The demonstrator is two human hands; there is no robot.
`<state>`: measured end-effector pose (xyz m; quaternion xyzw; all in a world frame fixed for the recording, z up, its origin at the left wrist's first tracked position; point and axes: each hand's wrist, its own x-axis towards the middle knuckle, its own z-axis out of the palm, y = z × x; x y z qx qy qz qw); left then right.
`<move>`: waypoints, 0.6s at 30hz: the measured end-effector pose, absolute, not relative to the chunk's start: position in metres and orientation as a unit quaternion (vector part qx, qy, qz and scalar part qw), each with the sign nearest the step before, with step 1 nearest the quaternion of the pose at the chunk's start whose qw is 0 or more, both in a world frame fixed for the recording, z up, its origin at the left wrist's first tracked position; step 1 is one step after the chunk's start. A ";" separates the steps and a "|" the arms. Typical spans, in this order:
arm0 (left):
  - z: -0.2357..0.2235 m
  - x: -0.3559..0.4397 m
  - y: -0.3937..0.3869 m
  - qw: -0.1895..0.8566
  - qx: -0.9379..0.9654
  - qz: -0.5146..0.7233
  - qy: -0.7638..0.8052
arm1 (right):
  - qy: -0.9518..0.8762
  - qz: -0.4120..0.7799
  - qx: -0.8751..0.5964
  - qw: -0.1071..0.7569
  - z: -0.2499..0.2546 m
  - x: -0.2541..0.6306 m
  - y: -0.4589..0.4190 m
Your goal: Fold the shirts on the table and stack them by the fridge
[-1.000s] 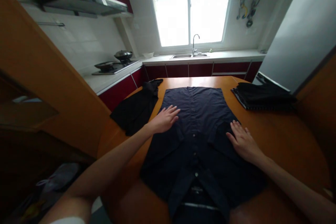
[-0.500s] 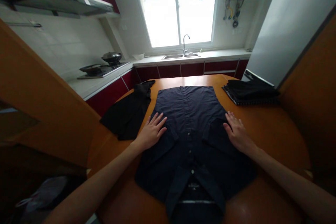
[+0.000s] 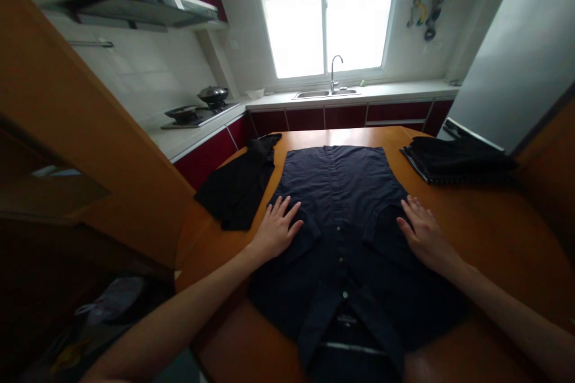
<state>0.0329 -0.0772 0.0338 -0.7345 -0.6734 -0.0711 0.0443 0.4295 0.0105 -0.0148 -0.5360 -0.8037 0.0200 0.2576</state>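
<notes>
A dark navy button-up shirt (image 3: 335,185) lies flat on the wooden table (image 3: 489,227), collar toward me and hem toward the window. Its front faces up, with several buttons down the middle and the sleeves laid in over the body. My left hand (image 3: 277,228) rests with spread fingers on the shirt's left side, by a sleeve. On the right side edge, my right hand (image 3: 424,233) lies open, fingers stretched forward and thumb apart. Neither hand grasps the cloth.
Black clothing (image 3: 242,185) lies at the table's left. A stack of folded dark clothes (image 3: 458,158) sits at the right, near the fridge (image 3: 503,54). Beyond the table are a sink (image 3: 314,94), a faucet (image 3: 333,72) and a stove with pans (image 3: 213,96).
The whole scene has shifted rightward as the camera turned slightly left. Both hands stay at about the same places on the shirt, which lies as before.
</notes>
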 end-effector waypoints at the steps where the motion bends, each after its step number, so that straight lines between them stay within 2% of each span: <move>1: 0.031 0.029 -0.075 0.040 -0.723 -0.068 -0.686 | -0.804 0.021 -0.535 0.259 -0.016 0.430 0.011; 13: 0.023 0.017 -0.065 0.023 -0.743 -0.060 -0.666 | -0.803 0.044 -0.529 0.269 -0.008 0.434 0.006; 18: 0.028 0.020 -0.066 0.032 -0.743 -0.050 -0.667 | -0.814 0.002 -0.500 0.296 0.006 0.426 0.000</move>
